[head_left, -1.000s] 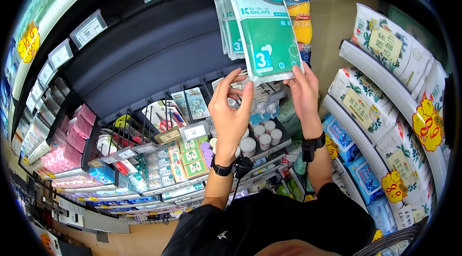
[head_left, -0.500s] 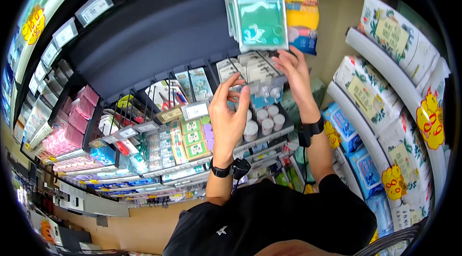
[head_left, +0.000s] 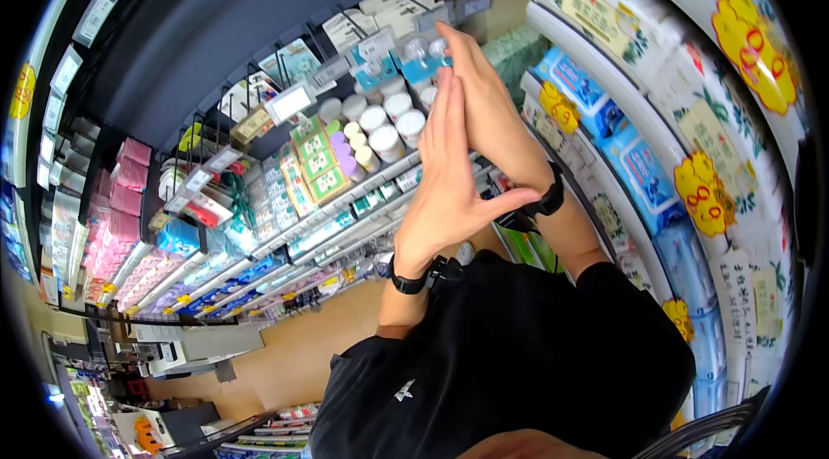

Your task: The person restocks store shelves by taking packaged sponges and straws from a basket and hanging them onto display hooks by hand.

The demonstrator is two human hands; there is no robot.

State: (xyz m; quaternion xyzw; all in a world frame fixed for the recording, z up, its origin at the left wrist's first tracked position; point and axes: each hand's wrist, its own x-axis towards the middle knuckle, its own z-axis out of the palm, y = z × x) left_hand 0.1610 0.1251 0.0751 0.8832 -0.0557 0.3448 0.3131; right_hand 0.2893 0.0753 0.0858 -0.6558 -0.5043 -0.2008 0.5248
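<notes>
White-lidded canisters (head_left: 411, 126) stand upright in rows on the shelf (head_left: 399, 167), just beside the straight fingers of your left hand (head_left: 447, 172). That hand is flat, thumb spread wide, and overlaps your extended right hand (head_left: 494, 112); whether the palms touch, I can't tell, and neither visibly grips anything. Each canister looks light, fairly stiff and smooth enough to slip, so its round side wall, below the lid, offers the best hold.

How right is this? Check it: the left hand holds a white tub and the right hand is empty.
No: the left hand is open and empty; the head view shows the white tubs beyond it. The right hand is indeed empty.
</notes>
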